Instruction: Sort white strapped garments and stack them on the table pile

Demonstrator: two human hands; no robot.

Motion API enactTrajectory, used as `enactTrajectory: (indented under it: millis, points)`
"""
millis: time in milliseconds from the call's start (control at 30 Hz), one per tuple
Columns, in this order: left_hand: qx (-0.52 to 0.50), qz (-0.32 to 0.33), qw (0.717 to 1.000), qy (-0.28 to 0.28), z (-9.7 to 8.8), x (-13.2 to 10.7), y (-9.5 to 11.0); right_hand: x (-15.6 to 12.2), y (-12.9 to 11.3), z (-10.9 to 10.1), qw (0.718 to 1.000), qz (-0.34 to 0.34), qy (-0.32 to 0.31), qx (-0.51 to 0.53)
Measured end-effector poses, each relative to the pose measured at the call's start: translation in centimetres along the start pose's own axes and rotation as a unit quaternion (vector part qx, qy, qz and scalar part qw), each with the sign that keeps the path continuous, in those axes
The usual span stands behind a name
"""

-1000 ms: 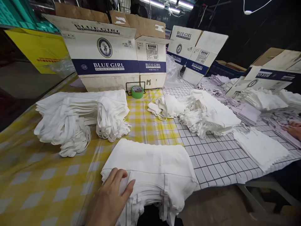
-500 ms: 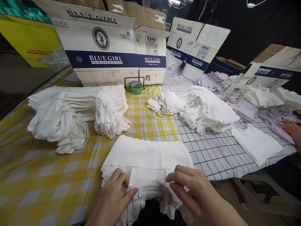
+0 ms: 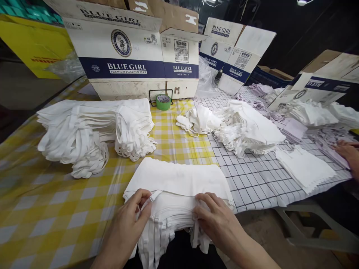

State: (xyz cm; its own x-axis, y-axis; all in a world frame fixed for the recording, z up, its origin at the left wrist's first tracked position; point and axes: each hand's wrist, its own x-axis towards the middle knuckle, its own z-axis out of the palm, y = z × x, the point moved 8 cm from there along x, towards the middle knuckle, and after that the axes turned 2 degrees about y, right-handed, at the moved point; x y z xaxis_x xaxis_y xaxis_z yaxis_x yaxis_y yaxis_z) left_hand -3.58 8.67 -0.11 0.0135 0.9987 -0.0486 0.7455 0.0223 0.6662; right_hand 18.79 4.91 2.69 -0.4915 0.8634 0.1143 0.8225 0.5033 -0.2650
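A stack of white strapped garments [image 3: 179, 179] lies at the table's near edge, its straps hanging over my lap. My left hand [image 3: 127, 220] pinches a white shoulder strap [image 3: 156, 195] with a small slider, lifted at the stack's left side. At the right side, my right hand [image 3: 220, 220] has its fingers closed around the top of the other strap, which its fingertips mostly hide. Behind on the left sits a bigger pile of white garments [image 3: 95, 112] with bunched straps. Another white pile [image 3: 252, 127] lies to the right.
Beer cartons [image 3: 123, 86] stand along the back, with a green tape roll [image 3: 163, 102] in front. Yellow checked cloth [image 3: 56, 209] meets white grid cloth [image 3: 252, 186]. A flat white garment [image 3: 305, 168] and a co-worker's hand [image 3: 347, 151] are at right.
My left hand has closed on the left strap and raised its end. My right hand has shifted slightly left and closed at the right strap. The view has moved slightly.
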Motion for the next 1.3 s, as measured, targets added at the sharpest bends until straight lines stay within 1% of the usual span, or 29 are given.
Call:
enactTrajectory:
  millis: [133,233,333,400,467,567,667,767,833,900,1000,1067,1100,1167,1300]
  points:
    - [0.008,0.011,0.999,0.032,-0.9,1.5,0.2,0.2,0.3,-0.2,0.999,-0.012,0.019,0.038]
    - [0.018,0.07,0.997,0.034,-0.9,3.1,1.4,0.3,0.7,-0.8,0.997,-0.006,0.004,0.076]
    - [0.004,0.131,0.991,-0.011,-0.1,4.6,2.6,0.3,0.9,-1.3,0.993,0.002,-0.048,0.104]
    - [-0.011,0.138,0.989,-0.055,0.5,5.6,2.8,0.1,0.9,-1.5,0.99,0.001,-0.081,0.116]
    - [-0.027,0.123,0.988,-0.087,1.0,6.5,2.8,0.0,0.9,-1.4,0.989,-0.01,-0.097,0.114]
    - [-0.042,0.074,0.99,-0.112,1.3,7.6,2.1,0.0,1.3,-1.0,0.993,-0.015,-0.076,0.089]
    - [-0.091,0.024,0.984,-0.149,2.0,8.2,1.1,0.3,1.9,-0.8,0.995,-0.014,-0.02,0.1]
    - [-0.191,-0.029,0.96,-0.2,3.1,8.4,0.2,0.6,2.6,-1.4,0.984,-0.01,0.063,0.167]
    - [-0.236,-0.067,0.944,-0.22,3.6,8.6,-0.3,0.6,3.7,-1.7,0.972,0.023,0.113,0.206]
    - [-0.246,-0.101,0.937,-0.225,3.9,8.9,-0.5,0.6,5.5,-1.6,0.958,0.09,0.145,0.231]
    - [-0.237,-0.133,0.938,-0.215,3.9,9.2,-0.4,0.3,8.2,-0.5,0.928,0.218,0.152,0.26]
    - [-0.234,-0.142,0.939,-0.208,3.8,9.4,-0.2,0.2,9.4,0.4,0.91,0.275,0.141,0.277]
    - [-0.234,-0.144,0.939,-0.205,3.7,9.4,-0.1,0.3,9.8,0.7,0.905,0.29,0.136,0.281]
    - [-0.237,-0.148,0.939,-0.2,3.7,9.5,-0.1,0.6,10.0,0.8,0.905,0.297,0.137,0.272]
    - [-0.247,-0.16,0.936,-0.193,3.6,9.6,-0.3,1.4,9.7,-0.1,0.922,0.274,0.156,0.224]
